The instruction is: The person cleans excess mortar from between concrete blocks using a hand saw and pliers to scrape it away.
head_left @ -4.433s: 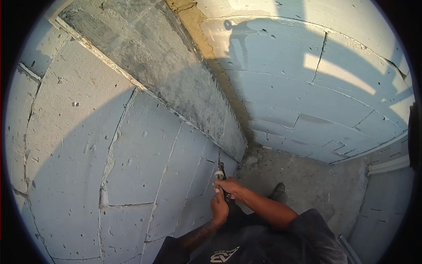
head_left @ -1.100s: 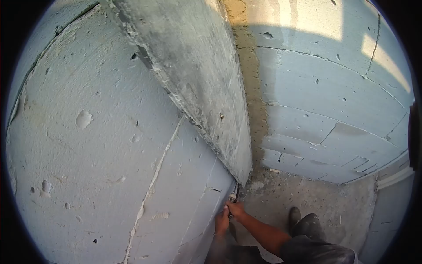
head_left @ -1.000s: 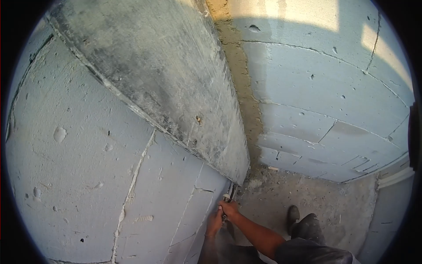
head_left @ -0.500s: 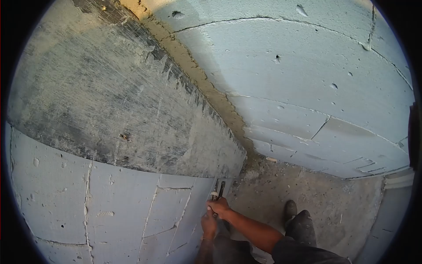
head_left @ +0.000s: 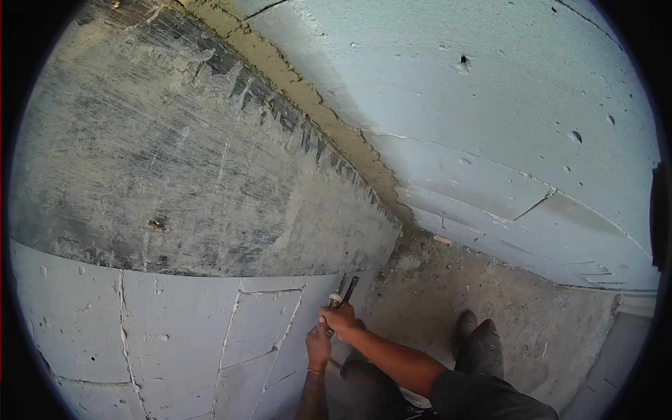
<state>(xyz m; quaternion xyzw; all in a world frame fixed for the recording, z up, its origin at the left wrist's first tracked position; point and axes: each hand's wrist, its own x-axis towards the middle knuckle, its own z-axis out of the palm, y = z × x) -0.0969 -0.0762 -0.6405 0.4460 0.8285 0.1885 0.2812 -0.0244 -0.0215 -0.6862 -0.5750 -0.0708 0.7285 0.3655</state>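
My right hand [head_left: 341, 320] is closed around a dark, narrow metal tool [head_left: 348, 288] with two prong-like ends, pointing up toward the lower edge of a grey panel [head_left: 210, 161]. A small whitish piece [head_left: 335, 298] shows beside the prongs. Just below, my left hand [head_left: 318, 346], with a band at the wrist, is also closed, its fingers against the lower part of the tool and the right hand. My palms hide most of the handle, and I cannot tell the tool's exact kind. Both hands are close to the pale block wall [head_left: 266, 322] under the panel.
A mortar strip [head_left: 301, 91] runs along the panel's upper edge, against another pale block wall [head_left: 448, 119]. Below lies a dusty concrete floor [head_left: 518, 315] with crumbs and a small light scrap [head_left: 442, 239]. Dark boots [head_left: 467, 325] stand on the floor.
The view has shifted, so the panel and walls sit differently. Both hands, still closed on the tool, appear slightly farther left, and the tool leans more to the right.
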